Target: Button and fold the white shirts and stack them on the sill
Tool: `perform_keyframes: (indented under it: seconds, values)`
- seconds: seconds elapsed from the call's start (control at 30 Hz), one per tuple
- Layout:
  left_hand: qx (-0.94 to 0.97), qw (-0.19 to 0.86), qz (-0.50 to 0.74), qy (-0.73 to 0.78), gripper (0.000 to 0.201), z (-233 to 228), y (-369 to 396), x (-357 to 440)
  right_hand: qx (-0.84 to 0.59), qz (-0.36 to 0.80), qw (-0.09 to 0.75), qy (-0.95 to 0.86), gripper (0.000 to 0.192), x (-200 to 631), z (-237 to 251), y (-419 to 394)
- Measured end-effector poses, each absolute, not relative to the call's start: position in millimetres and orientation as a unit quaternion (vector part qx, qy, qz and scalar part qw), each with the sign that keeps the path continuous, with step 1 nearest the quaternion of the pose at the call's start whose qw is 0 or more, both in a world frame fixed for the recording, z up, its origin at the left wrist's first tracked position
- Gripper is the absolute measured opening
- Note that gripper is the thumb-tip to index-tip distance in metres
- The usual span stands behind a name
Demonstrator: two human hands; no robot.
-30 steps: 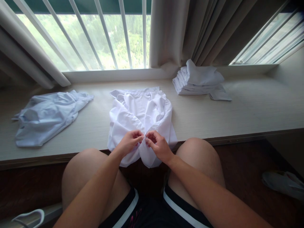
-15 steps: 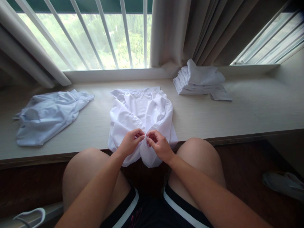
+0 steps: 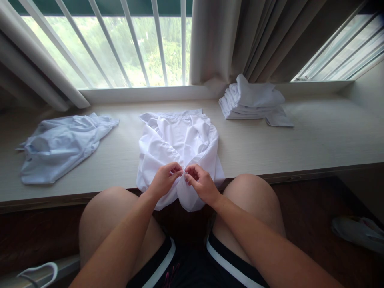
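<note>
A white shirt (image 3: 162, 144) lies spread in front of me on the wooden ledge, its collar end toward the window and its lower part hanging over the front edge between my knees. My left hand (image 3: 168, 178) pinches one front edge of the shirt between thumb and fingers. Close beside it, my right hand (image 3: 201, 182) pinches the other front edge, so the two edges meet at my fingertips. Whether a button sits between the fingers is too small to make out.
To the left on the ledge (image 3: 315, 140) lies a crumpled white garment (image 3: 63, 144). A stack of folded white garments (image 3: 255, 100) stands at the back right, near the curtain (image 3: 216, 40). A white hanger (image 3: 45, 272) shows at bottom left, and a plastic bag (image 3: 357, 232) lies on the floor.
</note>
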State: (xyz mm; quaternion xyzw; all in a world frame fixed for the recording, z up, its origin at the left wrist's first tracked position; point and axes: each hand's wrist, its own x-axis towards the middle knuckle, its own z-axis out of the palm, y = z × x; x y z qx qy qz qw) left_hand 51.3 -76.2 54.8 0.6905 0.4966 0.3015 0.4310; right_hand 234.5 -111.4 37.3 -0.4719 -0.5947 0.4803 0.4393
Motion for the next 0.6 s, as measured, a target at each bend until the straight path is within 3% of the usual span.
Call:
perform_keyframes:
  seconds: [0.6]
  values:
    - [0.68,0.432,0.309,0.505,0.018,49.8,-78.4,55.0,-0.48,0.473,0.425,-0.604,0.016,235.3,34.4,-111.2]
